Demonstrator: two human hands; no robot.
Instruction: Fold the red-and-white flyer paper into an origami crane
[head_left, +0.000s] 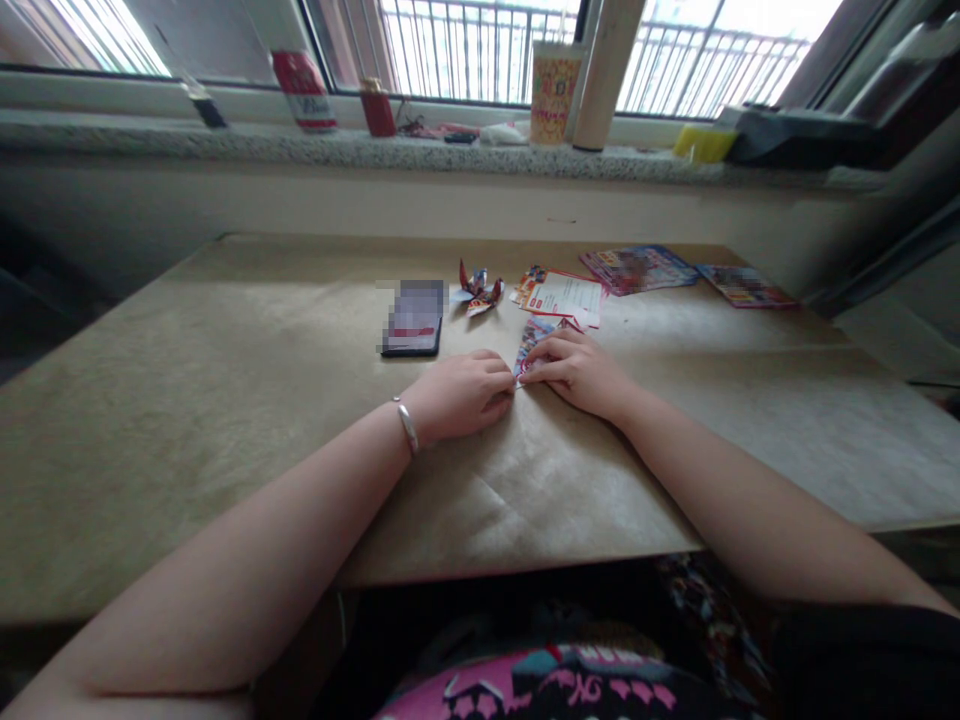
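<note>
A small piece of colourful printed paper (529, 338), partly folded, lies on the table between my hands. My left hand (466, 393), with a silver bangle at the wrist, has its fingers curled together at the paper's near corner. My right hand (576, 370) rests over the paper's right side, fingers bent and pressing on it, with fingertips close to the same corner. Part of the paper is hidden under the right hand. Just beyond stands a folded paper figure (480, 292) with pointed tips. A phone (415, 318) lies left of it, its screen lit.
A printed sheet (570, 296) lies beyond my right hand. Farther right are a stack of colourful leaflets (637, 270) and another leaflet pile (748, 286) on the table (225, 400). The windowsill holds a can (304, 92), a patterned cup (553, 95) and a yellow object (705, 143).
</note>
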